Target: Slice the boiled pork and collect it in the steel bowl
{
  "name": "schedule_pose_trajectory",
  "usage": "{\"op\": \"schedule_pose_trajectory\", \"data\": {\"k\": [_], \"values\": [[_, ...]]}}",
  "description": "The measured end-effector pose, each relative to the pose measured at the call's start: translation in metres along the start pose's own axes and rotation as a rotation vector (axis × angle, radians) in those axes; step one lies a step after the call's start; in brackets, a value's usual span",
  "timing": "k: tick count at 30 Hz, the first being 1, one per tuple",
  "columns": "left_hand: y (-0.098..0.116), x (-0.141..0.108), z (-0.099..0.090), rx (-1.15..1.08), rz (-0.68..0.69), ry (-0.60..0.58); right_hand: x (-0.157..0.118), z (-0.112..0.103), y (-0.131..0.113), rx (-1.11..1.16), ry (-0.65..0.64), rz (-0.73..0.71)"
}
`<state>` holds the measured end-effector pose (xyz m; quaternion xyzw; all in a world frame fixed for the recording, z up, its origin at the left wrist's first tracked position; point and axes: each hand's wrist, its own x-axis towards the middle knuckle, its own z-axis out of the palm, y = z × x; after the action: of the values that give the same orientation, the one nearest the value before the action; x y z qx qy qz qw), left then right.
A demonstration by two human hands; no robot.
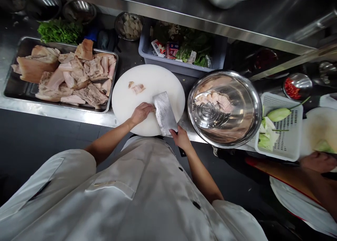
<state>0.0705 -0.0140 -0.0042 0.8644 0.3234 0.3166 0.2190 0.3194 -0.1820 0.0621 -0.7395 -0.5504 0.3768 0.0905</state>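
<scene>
A cleaver [165,113] lies over the right half of a round white cutting board [126,107], its handle in my right hand [180,137], whose fingers are wrapped round it. My left hand [142,113] is closed beside the blade's left edge; what its fingers hold, if anything, is too small to make out. Small meat pieces [137,88] rest on the board's upper left. To the right, a large steel bowl [247,118] contains sliced meat [216,101]. At the left, a metal tray [15,86] is loaded with large chunks of cooked meat [76,74].
Behind the board stands a grey bin [184,66] with greens and packets. A bowl of pale pieces [129,26] and leafy herbs [60,30] are behind the tray. Right of the steel bowl are a white basket [293,142] and a co-worker's hand [318,161]. A metal shelf edge [184,25] crosses above.
</scene>
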Motion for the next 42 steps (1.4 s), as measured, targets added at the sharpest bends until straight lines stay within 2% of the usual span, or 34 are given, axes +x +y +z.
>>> {"op": "schedule_pose_trajectory", "data": {"k": [3,7,9,14,16,19,21,27,33,39,42], "values": [[0.000,0.001,0.000,-0.007,0.018,0.020,-0.004,0.003,0.005,-0.028,0.006,0.012],[0.001,0.001,-0.003,-0.027,-0.005,-0.002,0.031,0.004,-0.021,-0.088,0.050,0.005],[0.002,0.001,-0.005,-0.026,-0.019,-0.017,0.037,0.003,-0.028,-0.112,0.051,-0.001],[0.003,0.001,-0.005,0.008,-0.020,-0.020,0.002,0.006,-0.009,-0.143,-0.036,0.004],[0.001,0.000,-0.005,0.006,-0.013,-0.012,0.005,0.007,-0.011,-0.151,-0.038,0.009],[-0.001,0.000,-0.005,0.003,-0.034,-0.012,0.028,0.008,-0.028,-0.156,-0.013,0.011],[-0.001,-0.001,-0.004,0.012,-0.047,-0.019,0.033,0.006,-0.035,-0.156,-0.018,0.017],[-0.002,-0.003,-0.001,0.039,-0.031,-0.007,-0.007,0.002,-0.022,-0.185,-0.093,0.044],[-0.003,-0.002,-0.003,0.058,-0.023,-0.008,0.022,0.003,-0.050,-0.204,-0.082,0.048],[0.004,-0.005,0.001,0.126,-0.035,-0.002,-0.015,0.001,-0.043,-0.239,-0.165,0.107],[0.005,-0.007,0.004,0.114,-0.051,-0.035,0.001,0.002,-0.061,-0.250,-0.133,0.141]]}}
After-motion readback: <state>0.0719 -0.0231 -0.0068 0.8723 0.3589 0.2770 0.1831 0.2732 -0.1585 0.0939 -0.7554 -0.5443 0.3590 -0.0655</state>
